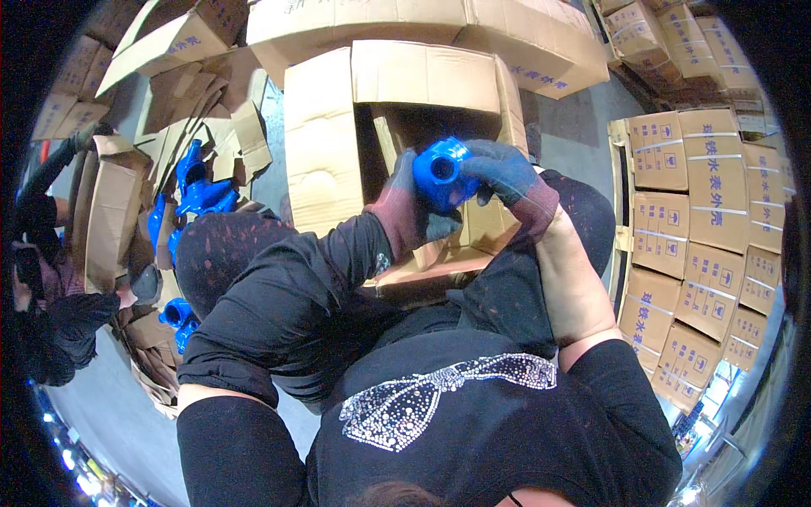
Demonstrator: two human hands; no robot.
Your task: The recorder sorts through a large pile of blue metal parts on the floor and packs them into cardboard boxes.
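A glossy blue water meter housing is held up over an open carton, its round opening facing me. My left hand, in a dark and maroon glove, is closed around its left side and underside. Gripping it from the right and top is my right hand, gloved alike. Below them the open cardboard carton stands between my knees with its flaps spread. Inside it a cardboard divider leans upright; the carton's dark interior is mostly hidden.
More blue housings lie at my left among flattened cardboard sheets. Strapped cartons are stacked on a pallet at the right. Long cartons stand beyond the open one. Another person's sleeve reaches toward a carton at far left.
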